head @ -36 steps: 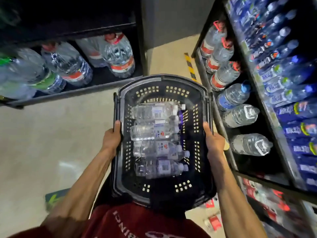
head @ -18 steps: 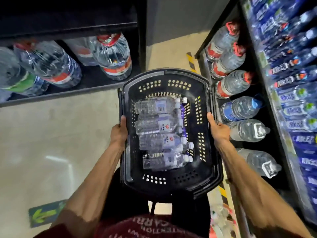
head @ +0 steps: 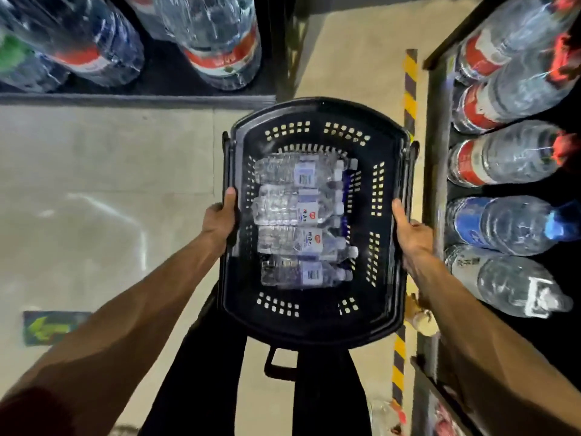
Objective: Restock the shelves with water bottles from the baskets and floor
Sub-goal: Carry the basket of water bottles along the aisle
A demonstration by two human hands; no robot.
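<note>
Just right of the right hand (head: pixel 412 234) runs a shelf rail (head: pixel 435 184) with large water jugs (head: pixel 503 158) lying on their sides behind it. More big jugs (head: pixel 220 42) sit on a dark shelf ahead and left of the left hand (head: pixel 220 218), and a yellow-black floor stripe (head: pixel 410 89) shows ahead of the right hand. Between the hands is the black basket (head: pixel 317 114), with four small water bottles (head: pixel 292 240) lying side by side in its bottom; both arms reach forward, each hand gripping a long side rim with the thumb on top and the fingers hidden underneath.
</note>
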